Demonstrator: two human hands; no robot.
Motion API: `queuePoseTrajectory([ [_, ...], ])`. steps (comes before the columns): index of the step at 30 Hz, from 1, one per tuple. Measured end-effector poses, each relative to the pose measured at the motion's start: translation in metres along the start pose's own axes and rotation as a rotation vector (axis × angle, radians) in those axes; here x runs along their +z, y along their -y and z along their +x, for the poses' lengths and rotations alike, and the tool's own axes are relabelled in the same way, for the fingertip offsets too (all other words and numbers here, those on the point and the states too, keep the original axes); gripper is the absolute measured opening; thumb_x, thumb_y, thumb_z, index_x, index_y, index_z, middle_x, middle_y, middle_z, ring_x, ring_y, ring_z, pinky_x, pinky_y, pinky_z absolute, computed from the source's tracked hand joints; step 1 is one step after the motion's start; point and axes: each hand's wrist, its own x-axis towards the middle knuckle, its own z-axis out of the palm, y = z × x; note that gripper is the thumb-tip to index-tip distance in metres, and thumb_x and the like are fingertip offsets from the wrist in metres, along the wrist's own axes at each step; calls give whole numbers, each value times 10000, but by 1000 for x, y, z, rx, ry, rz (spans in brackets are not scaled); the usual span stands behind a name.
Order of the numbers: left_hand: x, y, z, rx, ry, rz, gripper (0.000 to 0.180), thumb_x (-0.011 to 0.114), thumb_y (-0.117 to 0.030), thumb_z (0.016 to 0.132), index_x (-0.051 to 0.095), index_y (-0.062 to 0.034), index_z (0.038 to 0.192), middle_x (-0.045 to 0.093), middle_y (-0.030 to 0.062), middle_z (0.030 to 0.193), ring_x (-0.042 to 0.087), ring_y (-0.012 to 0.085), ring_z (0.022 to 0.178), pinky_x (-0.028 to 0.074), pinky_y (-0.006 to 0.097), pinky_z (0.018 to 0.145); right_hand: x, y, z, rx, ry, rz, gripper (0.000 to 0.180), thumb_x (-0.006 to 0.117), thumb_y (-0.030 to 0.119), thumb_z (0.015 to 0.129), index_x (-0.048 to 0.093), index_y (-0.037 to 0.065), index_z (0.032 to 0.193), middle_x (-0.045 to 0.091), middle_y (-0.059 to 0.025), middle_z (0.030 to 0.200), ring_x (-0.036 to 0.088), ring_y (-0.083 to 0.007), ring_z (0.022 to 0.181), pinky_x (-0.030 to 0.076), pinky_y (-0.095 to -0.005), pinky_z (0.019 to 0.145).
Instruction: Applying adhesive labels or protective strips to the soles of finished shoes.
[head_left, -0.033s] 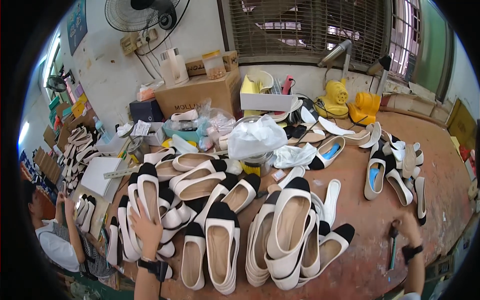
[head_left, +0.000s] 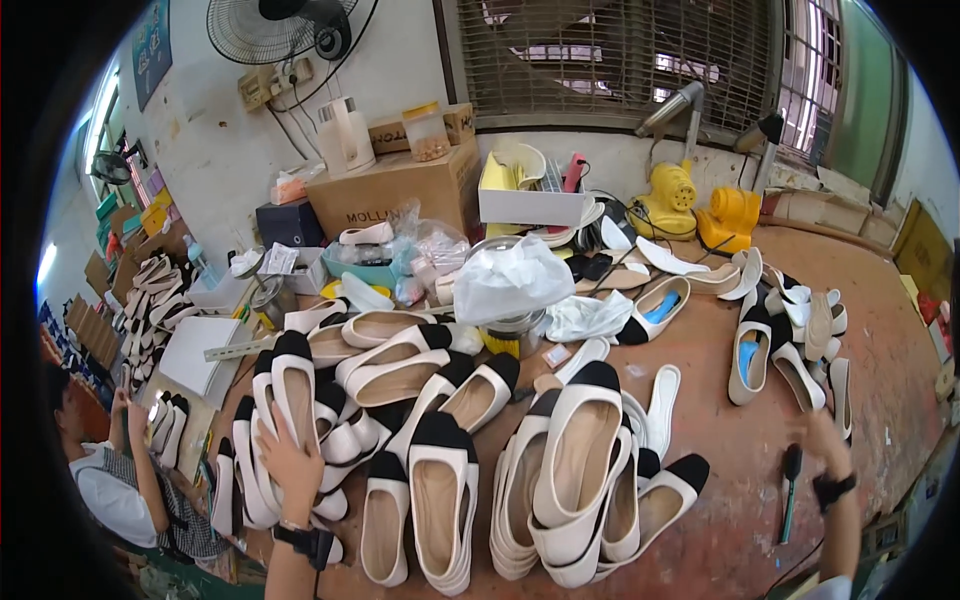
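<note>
My left hand (head_left: 291, 459) lies with its fingers spread on a row of stacked cream flats (head_left: 264, 455) with black toes. On the right, my right hand (head_left: 824, 442) is over the table, its fingers smeared by motion. Just left of it lies a dark-headed brush-like tool (head_left: 789, 494) with a green handle, apart from the hand. Between my hands stand nested stacks of the same flats: one stack (head_left: 440, 510) near the middle and a larger stack (head_left: 575, 450) to its right. Several more flats (head_left: 400, 380) lie in a loose heap behind.
Beyond my right hand sits a group of flats (head_left: 750, 360) and loose insoles. A plastic-covered pot (head_left: 512, 280), a white box (head_left: 530, 204) and yellow blowers (head_left: 672, 195) stand at the back. A person (head_left: 130, 490) is at the left, near more shoes (head_left: 158, 300).
My right hand has moved away from the brush-like tool, up and slightly right, toward the shoes at the far right. My left hand stays on the stacked flats.
</note>
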Motion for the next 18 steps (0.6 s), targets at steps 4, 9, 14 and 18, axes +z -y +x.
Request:
queuePoseTrajectory([
  [4,7,-4,10,47,62,-48,955,640,-65,723,164,-131,1548,271,328,1469,344,554,1275,326,591,1016,-145,147,152,-218,59,-267,117,662,142,782,723,67,846,665,-184,807,652,-341,810,517,-413,692],
  [9,-2,-4,6,-1,129,7,953,617,-36,713,162,-109,1547,221,338,1493,283,583,1311,255,591,1089,-139,294,383,-443,-205,-191,209,596,158,796,723,2,853,693,-231,829,688,-358,776,549,-417,741],
  [14,18,-20,13,4,123,29,1012,617,27,647,171,-104,1546,196,319,1520,253,555,1348,225,558,1120,-23,339,541,-543,-333,-50,275,602,253,856,729,50,990,693,-219,947,667,-378,885,527,-439,822],
  [18,14,-19,16,11,110,85,990,589,47,645,186,-77,1541,187,311,1527,233,530,1374,217,544,1128,37,376,588,-317,-168,13,467,451,464,948,679,120,1166,655,-188,1174,617,-390,1087,476,-446,959],
])
